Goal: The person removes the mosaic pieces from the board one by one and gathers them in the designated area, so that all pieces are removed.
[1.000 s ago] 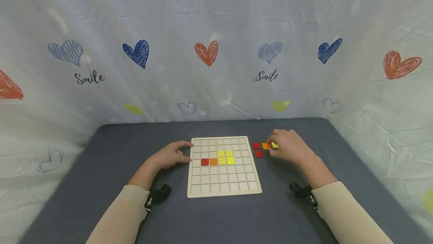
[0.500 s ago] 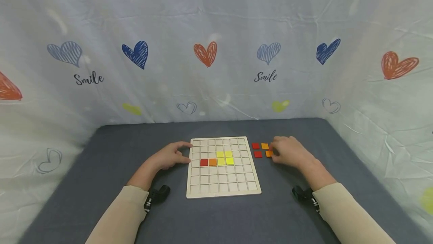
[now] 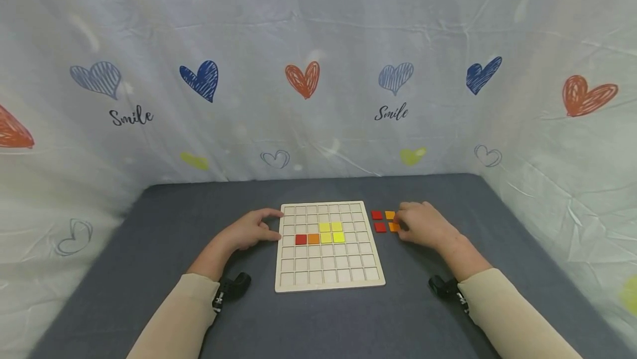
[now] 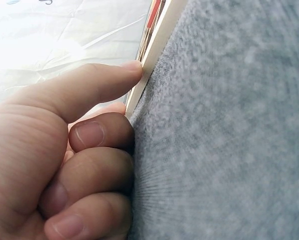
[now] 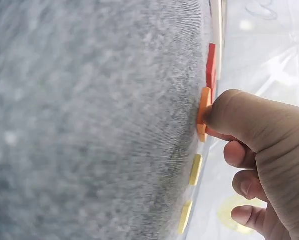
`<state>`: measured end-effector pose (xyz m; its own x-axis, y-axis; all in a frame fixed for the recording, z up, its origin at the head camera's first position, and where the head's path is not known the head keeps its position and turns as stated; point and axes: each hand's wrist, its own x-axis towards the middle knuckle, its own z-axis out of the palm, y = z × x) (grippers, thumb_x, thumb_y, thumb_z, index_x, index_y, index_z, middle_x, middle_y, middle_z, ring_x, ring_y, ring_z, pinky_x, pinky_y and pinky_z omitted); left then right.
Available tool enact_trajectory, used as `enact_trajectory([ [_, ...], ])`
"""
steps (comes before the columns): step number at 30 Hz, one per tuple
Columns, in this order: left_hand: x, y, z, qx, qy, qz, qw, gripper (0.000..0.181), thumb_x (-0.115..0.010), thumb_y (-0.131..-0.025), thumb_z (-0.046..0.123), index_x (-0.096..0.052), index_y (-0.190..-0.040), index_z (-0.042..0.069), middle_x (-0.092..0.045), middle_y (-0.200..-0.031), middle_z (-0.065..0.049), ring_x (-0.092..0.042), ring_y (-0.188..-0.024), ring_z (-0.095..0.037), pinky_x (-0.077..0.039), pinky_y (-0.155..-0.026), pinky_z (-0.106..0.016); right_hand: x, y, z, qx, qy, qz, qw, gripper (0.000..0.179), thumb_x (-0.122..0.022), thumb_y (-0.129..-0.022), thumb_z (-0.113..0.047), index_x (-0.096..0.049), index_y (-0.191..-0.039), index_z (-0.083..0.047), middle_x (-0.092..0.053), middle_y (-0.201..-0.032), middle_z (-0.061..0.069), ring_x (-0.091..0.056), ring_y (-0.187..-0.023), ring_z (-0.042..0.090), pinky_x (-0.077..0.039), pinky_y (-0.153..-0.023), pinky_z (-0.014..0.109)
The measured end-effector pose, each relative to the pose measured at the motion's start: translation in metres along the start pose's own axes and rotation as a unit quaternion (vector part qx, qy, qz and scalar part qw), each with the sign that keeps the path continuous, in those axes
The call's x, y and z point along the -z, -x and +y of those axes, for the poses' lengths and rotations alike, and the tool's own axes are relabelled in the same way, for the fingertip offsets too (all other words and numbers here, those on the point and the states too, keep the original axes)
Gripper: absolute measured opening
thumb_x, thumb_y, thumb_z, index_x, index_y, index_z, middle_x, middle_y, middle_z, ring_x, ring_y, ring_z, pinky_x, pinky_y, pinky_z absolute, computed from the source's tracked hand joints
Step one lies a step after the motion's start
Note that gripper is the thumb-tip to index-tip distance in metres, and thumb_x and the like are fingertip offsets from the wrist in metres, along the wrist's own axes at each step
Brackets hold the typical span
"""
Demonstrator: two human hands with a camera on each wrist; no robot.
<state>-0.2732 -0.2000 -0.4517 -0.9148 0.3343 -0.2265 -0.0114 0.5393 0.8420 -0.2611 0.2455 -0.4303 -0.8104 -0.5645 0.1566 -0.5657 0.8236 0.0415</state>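
Note:
A pale wooden grid board lies in the middle of the table. In its cells sit a red tile, an orange tile and several yellow tiles. My left hand touches the board's left edge with thumb and index finger, the other fingers folded in the left wrist view. Right of the board, my right hand pinches an orange tile low at the table; the thumb lies on it. This tile is beside a loose red tile. The index fingertip is partly hidden.
Behind these lie another red tile and another orange tile. Two yellow tiles rest on the cloth nearby in the right wrist view, hidden by the hand from above. A white curtain hangs behind the grey table.
My right hand has come slightly nearer from the back row, and an orange tile has shifted left toward the front red tile. My left hand has stayed at the board's edge.

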Motion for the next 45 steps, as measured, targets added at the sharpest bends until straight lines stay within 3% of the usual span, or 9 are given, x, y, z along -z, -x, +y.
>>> enact_trajectory([
  [5, -0.001, 0.0, 0.0, -0.001, 0.004, 0.001, 1.0, 0.067, -0.081, -0.088, 0.012, -0.052, -0.148, 0.009, -0.045, -0.055, 0.002, -0.028, -0.041, -0.009, -0.028, -0.043, -0.028, 0.007, 0.001, 0.004, -0.025, -0.03, 0.012, 0.9992, 0.017, -0.078, -0.086, -0.018, -0.079, -0.101, -0.009, -0.06, -0.089, 0.001, -0.054, -0.072, 0.015, -0.045, -0.066, 0.039],
  [12, 0.0, 0.001, 0.001, 0.0, 0.005, -0.003, 1.0, 0.067, -0.08, -0.088, 0.012, -0.052, -0.149, 0.009, -0.044, -0.055, 0.003, -0.027, -0.042, -0.009, -0.028, -0.043, -0.028, 0.015, -0.005, -0.005, -0.055, -0.093, 0.036, 0.9935, 0.024, -0.078, -0.088, -0.018, -0.079, -0.108, -0.005, -0.06, -0.09, 0.003, -0.047, -0.068, 0.012, -0.042, -0.063, 0.033],
  [23, 0.0, -0.001, -0.002, 0.001, 0.003, -0.003, 1.0, 0.066, -0.081, -0.088, 0.013, -0.052, -0.149, 0.01, -0.044, -0.055, 0.003, -0.027, -0.041, -0.009, -0.028, -0.043, -0.028, 0.011, -0.028, -0.042, -0.022, -0.13, 0.071, 0.9887, 0.021, -0.076, -0.088, -0.019, -0.08, -0.106, -0.008, -0.058, -0.086, 0.0, -0.045, -0.066, 0.01, -0.04, -0.063, 0.032],
  [33, 0.001, 0.001, -0.003, -0.01, -0.001, -0.007, 0.9999, 0.065, -0.079, -0.089, 0.013, -0.052, -0.148, 0.009, -0.041, -0.054, 0.003, -0.027, -0.041, -0.009, -0.029, -0.043, -0.028, 0.011, -0.051, -0.081, 0.016, -0.133, 0.044, 0.99, 0.024, -0.074, -0.093, -0.022, -0.078, -0.113, -0.01, -0.059, -0.093, 0.0, -0.055, -0.08, 0.014, -0.042, -0.079, 0.042],
  [40, -0.001, 0.003, 0.002, -0.002, 0.004, 0.004, 1.0, 0.065, -0.08, -0.088, 0.012, -0.054, -0.147, 0.01, -0.041, -0.054, 0.003, -0.026, -0.041, -0.009, -0.028, -0.043, -0.028, 0.008, -0.067, -0.104, 0.038, -0.127, 0.034, 0.9905, 0.021, -0.073, -0.093, -0.021, -0.079, -0.112, -0.012, -0.059, -0.094, -0.004, -0.047, -0.072, 0.011, -0.039, -0.077, 0.04],
  [45, -0.001, 0.002, 0.001, -0.003, 0.008, 0.005, 1.0, 0.065, -0.081, -0.087, 0.011, -0.055, -0.147, 0.011, -0.042, -0.055, 0.003, -0.027, -0.041, -0.01, -0.028, -0.043, -0.028, 0.0, -0.077, -0.112, 0.057, -0.101, 0.019, 0.993, 0.023, -0.074, -0.095, -0.025, -0.079, -0.114, -0.013, -0.061, -0.097, -0.002, -0.051, -0.075, 0.011, -0.044, -0.078, 0.043],
])
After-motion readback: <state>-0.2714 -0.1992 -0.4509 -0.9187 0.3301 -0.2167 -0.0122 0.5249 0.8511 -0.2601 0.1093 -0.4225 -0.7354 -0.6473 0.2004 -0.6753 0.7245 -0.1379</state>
